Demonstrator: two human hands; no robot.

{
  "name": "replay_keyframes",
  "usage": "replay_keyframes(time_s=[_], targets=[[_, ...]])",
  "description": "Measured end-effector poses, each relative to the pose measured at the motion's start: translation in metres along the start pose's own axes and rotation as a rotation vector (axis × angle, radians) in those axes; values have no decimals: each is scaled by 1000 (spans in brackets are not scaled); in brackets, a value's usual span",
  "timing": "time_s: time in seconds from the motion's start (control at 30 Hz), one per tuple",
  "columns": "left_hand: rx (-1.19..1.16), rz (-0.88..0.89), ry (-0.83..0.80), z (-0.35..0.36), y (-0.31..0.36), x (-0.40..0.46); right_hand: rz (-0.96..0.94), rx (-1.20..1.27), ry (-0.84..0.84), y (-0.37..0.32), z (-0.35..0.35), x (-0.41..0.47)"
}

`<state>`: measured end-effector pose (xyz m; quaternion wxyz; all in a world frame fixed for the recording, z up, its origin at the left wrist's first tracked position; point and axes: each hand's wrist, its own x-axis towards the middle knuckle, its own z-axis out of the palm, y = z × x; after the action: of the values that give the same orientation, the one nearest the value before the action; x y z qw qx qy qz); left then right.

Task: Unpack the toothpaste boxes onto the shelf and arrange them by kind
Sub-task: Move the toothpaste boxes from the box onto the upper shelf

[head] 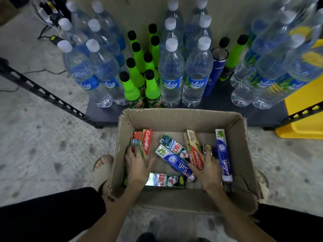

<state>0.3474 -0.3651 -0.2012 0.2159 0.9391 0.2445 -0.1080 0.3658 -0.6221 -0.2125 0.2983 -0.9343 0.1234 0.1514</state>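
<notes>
An open cardboard carton stands on the floor before the shelf, holding several toothpaste boxes. My left hand reaches into its left side and grips a small green box beside a red Colgate box. My right hand grips a beige and red Colgate box near the middle. Loose in the carton lie a blue Safi box, a green Zact box, another Zact box at the front, and a Safi box along the right wall.
The dark low shelf behind the carton carries several water bottles, green soda bottles and a blue flask. A black metal upright runs left. A yellow bin sits right. My sandalled foot is beside the carton.
</notes>
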Motion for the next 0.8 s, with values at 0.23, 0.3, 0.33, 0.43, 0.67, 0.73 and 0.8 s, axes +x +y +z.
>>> replay_keyframes(time_s=[0.23,0.3,0.33,0.43,0.67,0.73,0.8], targets=[[-3,69,29,6,-2,-3,3,116,31,3,6,0],[-73,99,1,5,-2,-5,29,171,35,5,5,-1],[-132,106,0,3,-2,-4,36,191,25,6,4,-2],[-271,106,37,-6,-5,-1,11,244,2,8,1,-2],[-400,30,-26,-13,-14,5,3,352,0,7,-10,-8],[-393,80,-20,-18,-11,4,-34,364,3,7,-16,-10],[-373,162,-8,-24,-3,2,-56,388,26,6,-23,-11]])
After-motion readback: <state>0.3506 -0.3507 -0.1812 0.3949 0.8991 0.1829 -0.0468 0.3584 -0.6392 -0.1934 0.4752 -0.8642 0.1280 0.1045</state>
